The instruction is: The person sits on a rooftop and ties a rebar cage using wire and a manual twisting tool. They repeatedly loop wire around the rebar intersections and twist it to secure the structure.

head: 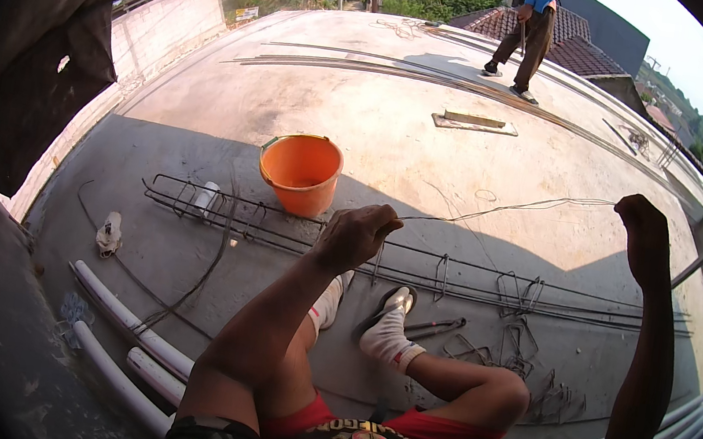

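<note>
My left hand (356,235) is closed on one end of a bundle of thin binding wire (499,209), in front of the orange bucket. Raised at the right, my right hand (642,214) grips the other end, so the wire spans between the two. Below it, a long rebar cage (412,261) with bent stirrups lies on the concrete. Loose steel stirrups (514,347) lie by its right part. A pair of long-handled pincers or cutters (437,326) rests beside my sandalled foot; its jaws are hard to make out.
An orange bucket (301,173) stands behind the cage. White plastic pipes (132,317) lie at lower left and lower right. Long steel bars (371,70) stretch across the slab. A wooden float or board (474,124) lies farther back. A person (533,30) stands at the far edge.
</note>
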Available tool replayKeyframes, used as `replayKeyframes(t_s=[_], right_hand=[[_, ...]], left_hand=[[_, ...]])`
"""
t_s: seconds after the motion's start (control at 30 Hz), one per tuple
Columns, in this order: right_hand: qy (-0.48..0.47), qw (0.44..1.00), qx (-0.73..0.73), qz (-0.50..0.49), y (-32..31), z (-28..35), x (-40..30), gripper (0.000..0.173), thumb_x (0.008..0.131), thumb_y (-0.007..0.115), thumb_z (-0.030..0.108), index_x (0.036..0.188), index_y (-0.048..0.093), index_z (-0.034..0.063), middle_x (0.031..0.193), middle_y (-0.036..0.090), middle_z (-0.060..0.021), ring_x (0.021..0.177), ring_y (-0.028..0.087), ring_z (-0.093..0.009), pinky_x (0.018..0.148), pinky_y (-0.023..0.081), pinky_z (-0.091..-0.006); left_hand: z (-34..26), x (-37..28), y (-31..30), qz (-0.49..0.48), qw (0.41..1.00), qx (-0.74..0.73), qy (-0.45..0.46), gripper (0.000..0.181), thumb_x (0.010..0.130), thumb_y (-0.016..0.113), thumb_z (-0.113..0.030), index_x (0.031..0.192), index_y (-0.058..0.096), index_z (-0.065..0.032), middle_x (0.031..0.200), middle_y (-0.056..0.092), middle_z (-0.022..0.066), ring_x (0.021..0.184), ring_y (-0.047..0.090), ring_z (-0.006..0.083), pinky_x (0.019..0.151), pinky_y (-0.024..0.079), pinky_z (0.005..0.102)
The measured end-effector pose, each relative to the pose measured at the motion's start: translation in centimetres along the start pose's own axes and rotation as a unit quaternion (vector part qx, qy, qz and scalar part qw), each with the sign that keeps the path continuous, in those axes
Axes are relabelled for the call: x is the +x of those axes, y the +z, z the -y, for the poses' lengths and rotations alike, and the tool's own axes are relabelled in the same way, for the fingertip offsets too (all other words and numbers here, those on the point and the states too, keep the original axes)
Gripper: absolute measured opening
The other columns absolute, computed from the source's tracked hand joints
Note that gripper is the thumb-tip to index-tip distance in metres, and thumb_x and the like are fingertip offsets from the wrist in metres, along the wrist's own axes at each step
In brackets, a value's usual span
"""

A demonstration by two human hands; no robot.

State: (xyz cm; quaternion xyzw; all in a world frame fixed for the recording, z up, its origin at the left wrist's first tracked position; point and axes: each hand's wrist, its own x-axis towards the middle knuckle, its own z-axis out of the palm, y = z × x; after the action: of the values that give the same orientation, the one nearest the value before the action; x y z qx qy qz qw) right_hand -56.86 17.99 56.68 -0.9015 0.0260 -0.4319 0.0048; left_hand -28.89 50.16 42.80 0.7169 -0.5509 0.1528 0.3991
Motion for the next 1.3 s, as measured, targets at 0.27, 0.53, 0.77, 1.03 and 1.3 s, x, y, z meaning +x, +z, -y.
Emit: replayKeyframes(t_s=[0.27,0.53,0.77,1.03,1.3], right_hand=[[0.127,0.838,0.015,0.531,-1.1,9.0,-2.9,0.016,0.083,0.067,0.017,0.08,0.068,0.0014,0.071,0.067,-0.0137,0.068,0.065,-0.028,0.066,0.052,-0.0353],[0.053,0.993,-0.105,0.008,-2.3,3.5,-1.4,0.005,0.088,0.061,0.002,0.09,0.062,-0.0023,0.086,0.063,-0.012,0.076,0.062,-0.025,0.069,0.048,-0.0306],[0.196,0.972,0.063,0.113,-4.4,2.7,-1.5,0.016,0.088,0.065,0.015,0.084,0.065,-0.0006,0.074,0.06,-0.0064,0.066,0.053,-0.013,0.062,0.043,-0.0287],[0.19,0.931,0.037,0.309,-3.5,4.6,-2.2,0.016,0.07,0.079,0.006,0.07,0.063,0.0002,0.067,0.057,-0.0073,0.063,0.056,-0.017,0.059,0.043,-0.0323],[0.112,0.982,-0.079,0.132,-4.1,-1.1,-4.1,0.02,0.079,0.07,0.009,0.07,0.058,-0.0028,0.06,0.053,-0.0115,0.056,0.05,-0.018,0.055,0.04,-0.0336]], left_hand=[[3.4,0.8,-2.5,-0.058,0.997,0.052,0.0,0.012,0.086,0.065,-0.013,0.08,0.057,-0.0061,0.074,0.062,0.0136,0.068,0.063,0.0338,0.06,0.049,0.0422],[3.7,-0.3,-4.5,-0.005,0.996,0.088,0.014,0.018,0.087,0.063,-0.018,0.079,0.054,-0.0049,0.072,0.058,0.0115,0.072,0.06,0.0323,0.062,0.046,0.0418],[5.8,-2.7,-5.4,0.057,0.992,0.069,-0.085,0.007,0.087,0.058,-0.008,0.089,0.061,-0.0027,0.092,0.061,0.0162,0.094,0.059,0.0344,0.079,0.047,0.0431],[8.0,-5.1,-6.6,0.064,0.99,0.087,-0.088,0.02,0.083,0.052,0.002,0.1,0.062,-0.0035,0.104,0.06,0.0187,0.101,0.059,0.0367,0.086,0.048,0.0441],[13.7,-9.0,-8.6,0.075,0.965,0.116,-0.223,0.021,0.088,0.05,-0.006,0.105,0.061,-0.0053,0.087,0.063,0.0165,0.087,0.062,0.0337,0.077,0.048,0.0417]])
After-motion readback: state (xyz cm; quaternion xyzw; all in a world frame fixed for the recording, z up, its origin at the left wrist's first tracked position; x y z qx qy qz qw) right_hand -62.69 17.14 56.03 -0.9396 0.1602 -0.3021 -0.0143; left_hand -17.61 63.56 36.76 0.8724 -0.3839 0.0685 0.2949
